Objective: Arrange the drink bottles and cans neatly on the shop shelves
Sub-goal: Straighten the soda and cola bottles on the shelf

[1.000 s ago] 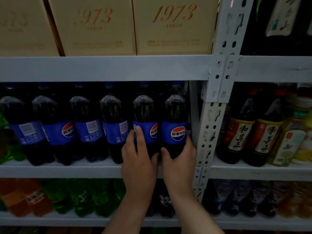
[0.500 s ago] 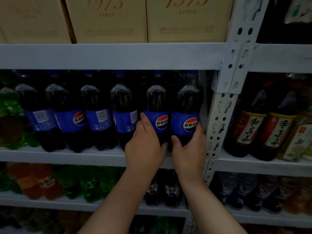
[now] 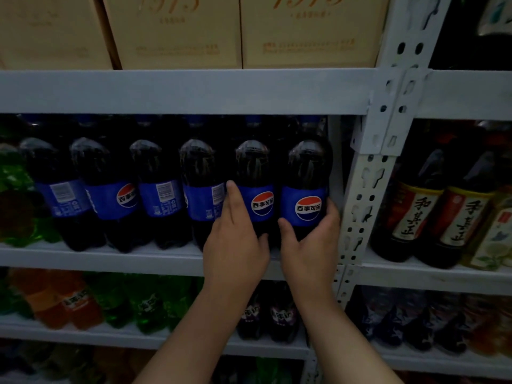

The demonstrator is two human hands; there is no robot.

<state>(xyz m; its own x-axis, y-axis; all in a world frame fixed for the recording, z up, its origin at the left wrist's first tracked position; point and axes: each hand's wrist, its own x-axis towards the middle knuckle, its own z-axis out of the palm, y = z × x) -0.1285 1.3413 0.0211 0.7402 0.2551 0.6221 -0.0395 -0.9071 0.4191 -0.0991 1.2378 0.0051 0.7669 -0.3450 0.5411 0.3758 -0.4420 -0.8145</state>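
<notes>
A row of several dark cola bottles with blue labels stands on the middle shelf (image 3: 97, 259). My left hand (image 3: 235, 242) wraps the lower part of the second bottle from the right (image 3: 256, 173), its logo facing me. My right hand (image 3: 307, 245) grips the rightmost cola bottle (image 3: 309, 173) from the front and right side, beside the white upright post (image 3: 368, 173). Both logos face forward. Some bottles further left show barcodes (image 3: 160, 198) instead.
Beige cartons (image 3: 304, 31) fill the shelf above. Dark sauce bottles (image 3: 415, 206) stand in the bay to the right. Green bottles (image 3: 16, 189) sit at the far left. Orange, green and purple drink bottles (image 3: 74, 300) line the shelf below.
The view has shifted slightly up and closer. Both hands stay on the two rightmost cola bottles, whose logos now face forward more squarely.
</notes>
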